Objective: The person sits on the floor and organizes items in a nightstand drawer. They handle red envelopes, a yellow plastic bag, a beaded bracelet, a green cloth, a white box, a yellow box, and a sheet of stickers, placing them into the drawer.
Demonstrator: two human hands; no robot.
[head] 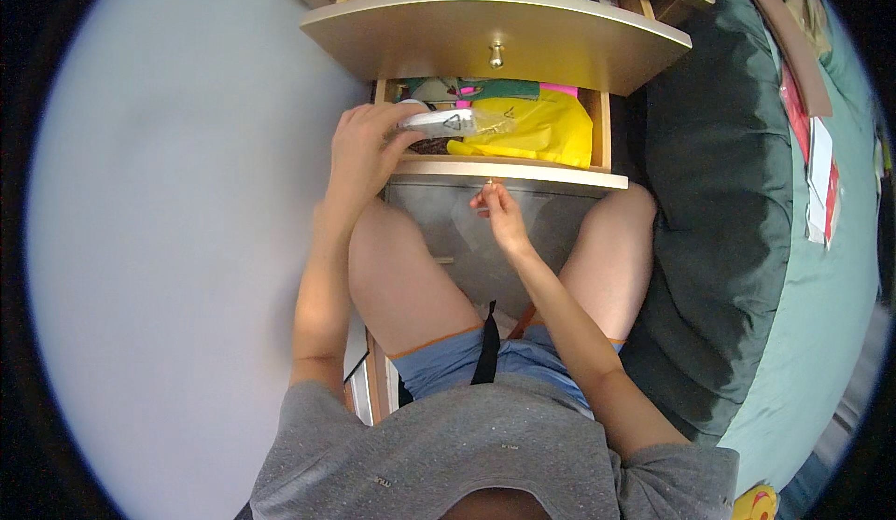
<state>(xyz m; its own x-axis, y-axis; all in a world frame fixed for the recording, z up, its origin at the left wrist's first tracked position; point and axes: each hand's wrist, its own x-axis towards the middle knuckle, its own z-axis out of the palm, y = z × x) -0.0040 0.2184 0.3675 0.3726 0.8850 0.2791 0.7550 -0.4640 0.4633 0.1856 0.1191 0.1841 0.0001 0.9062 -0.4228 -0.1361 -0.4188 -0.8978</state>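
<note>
My left hand (365,143) holds a white item in a clear plastic wrapper (448,124) between thumb and fingers, above the left side of an open lower drawer (600,131). The wrapper bears printed symbols. In that drawer lie a yellow plastic bag (553,128), green and pink items (507,89) and dark things partly hidden at the left. My right hand (502,212) has its thumb and fingers closed on the small knob (491,181) at the drawer's front; the fingers mostly cover it.
An upper drawer with a metal knob (496,55) juts out above. A pale wall (175,205) rises at the left. At the right are a dark green cushion or bedding (721,240) and a pale green sheet (805,310), with papers (819,177) on it. My knees flank the lower drawer front.
</note>
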